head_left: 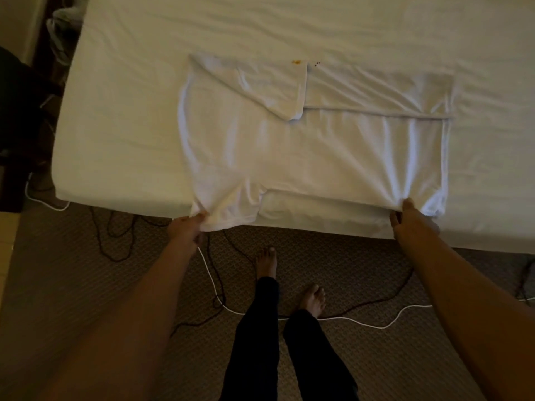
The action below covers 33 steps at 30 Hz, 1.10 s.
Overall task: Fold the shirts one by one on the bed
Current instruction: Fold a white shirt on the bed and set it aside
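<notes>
A white-sheeted bed (pixel 121 125) fills the upper view, cut off at the top and right. A white T-shirt (pixel 304 157) lies flat along its near edge, its far side and sleeve folded inward and its near sleeve hanging over the edge. The left hand (pixel 186 225) pinches that sleeve's shoulder, and the right hand (pixel 406 218) pinches the near hem; cloth hides their fingertips. A white cable (pixel 362 321) crosses the carpet. A small orange stain (pixel 296 62) marks the sheet. The dark shapes at left are unclear.

One shirt (pixel 304 151), one bed (pixel 144 39), two hands (left hand (pixel 185 227), right hand (pixel 411 219)), two bare feet (pixel 266 263).
</notes>
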Tool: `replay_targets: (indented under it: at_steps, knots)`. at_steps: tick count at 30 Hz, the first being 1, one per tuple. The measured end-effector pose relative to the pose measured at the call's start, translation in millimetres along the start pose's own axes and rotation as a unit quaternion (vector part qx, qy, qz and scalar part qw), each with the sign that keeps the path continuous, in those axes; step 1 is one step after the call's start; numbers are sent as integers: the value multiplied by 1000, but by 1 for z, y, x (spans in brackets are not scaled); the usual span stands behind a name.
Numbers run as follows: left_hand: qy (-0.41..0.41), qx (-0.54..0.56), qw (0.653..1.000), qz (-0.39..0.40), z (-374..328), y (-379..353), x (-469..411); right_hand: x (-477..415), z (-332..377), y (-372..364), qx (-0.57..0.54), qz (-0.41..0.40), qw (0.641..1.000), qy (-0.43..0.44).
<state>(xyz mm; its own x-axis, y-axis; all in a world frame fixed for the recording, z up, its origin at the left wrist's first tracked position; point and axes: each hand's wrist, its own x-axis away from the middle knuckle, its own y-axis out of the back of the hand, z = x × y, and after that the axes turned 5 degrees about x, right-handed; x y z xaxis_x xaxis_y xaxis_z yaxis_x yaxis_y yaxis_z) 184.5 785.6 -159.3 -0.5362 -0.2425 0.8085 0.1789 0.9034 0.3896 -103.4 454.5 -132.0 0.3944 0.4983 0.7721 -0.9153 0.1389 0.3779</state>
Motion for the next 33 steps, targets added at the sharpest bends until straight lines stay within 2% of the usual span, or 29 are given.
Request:
replay_targets:
  at_steps: [2,6,9,11,15,17,18,19,20,22,23,25,29,31,33]
  knots:
    - [6,-6,1000,28,3,-3,3,-7,-4,4,-35,46,998,-10]
    - [-37,21,997,71,-2,-14,-1,-27,-10,7,-74,101,992,-5]
    - [17,-9,994,107,-3,-20,-4,-37,-10,5,-107,104,989,-9]
    - [34,-38,994,99,-3,-20,-2,-37,-8,4,-126,108,986,-1]
    - [18,66,992,105,-10,-14,9,-29,3,7,-156,77,984,-28]
    - [7,120,985,124,-18,-6,23,-16,13,13,-118,85,989,14]
    - [4,139,982,127,-22,-3,32,-10,21,14,-134,104,985,22]
    - [0,150,980,128,-27,-1,41,-2,26,17,-142,91,985,27]
    - [-7,159,979,125,-35,-1,52,-2,29,18,-210,56,976,20]
    - [-24,193,974,114,-51,-3,66,8,45,21,-162,10,986,24]
    - [-30,214,970,112,-61,-5,70,12,54,19,-42,0,997,72]
    - [-42,254,959,116,-87,-13,83,15,74,17,114,25,986,120]
    - [-62,326,933,141,-152,-46,97,19,113,-8,221,-59,961,154]
    - [-73,339,925,157,-183,-68,95,17,131,-29,236,-59,958,152]
    - [-85,334,924,165,-214,-95,89,7,144,-44,291,-49,935,197]
